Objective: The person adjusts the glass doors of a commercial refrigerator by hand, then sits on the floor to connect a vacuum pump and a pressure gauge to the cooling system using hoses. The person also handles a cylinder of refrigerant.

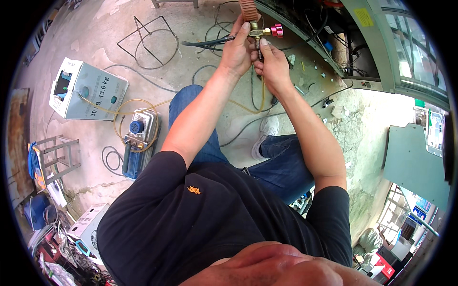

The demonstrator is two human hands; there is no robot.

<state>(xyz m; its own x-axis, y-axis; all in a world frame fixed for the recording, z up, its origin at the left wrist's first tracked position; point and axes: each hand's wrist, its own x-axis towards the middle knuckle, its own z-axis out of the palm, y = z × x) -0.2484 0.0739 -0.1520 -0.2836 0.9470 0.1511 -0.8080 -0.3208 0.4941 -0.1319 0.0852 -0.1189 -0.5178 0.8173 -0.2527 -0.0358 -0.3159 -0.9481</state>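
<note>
Spreading underfoot, cracked concrete floor (95,28); hoses, boxes scattered.

Shiny brass valve fitting (257,32) with a glossy pink metallic knob (276,31); translucent yellow plastic hose (143,102); matt grey cardboard box (88,90); rough, stained concrete floor (200,62)

Your valve (259,32) is brass-coloured with a pink knob (276,31). The hose (143,101) trailing from it is translucent yellow; a second hose (205,43) is dark. Your shirt (200,224) is black with a small orange emblem (194,190); your jeans (281,162) are blue, your shoe (268,129) white. The box (88,90) is pale grey-white with teal marks. The pump (139,143) is blue and silver.
</note>
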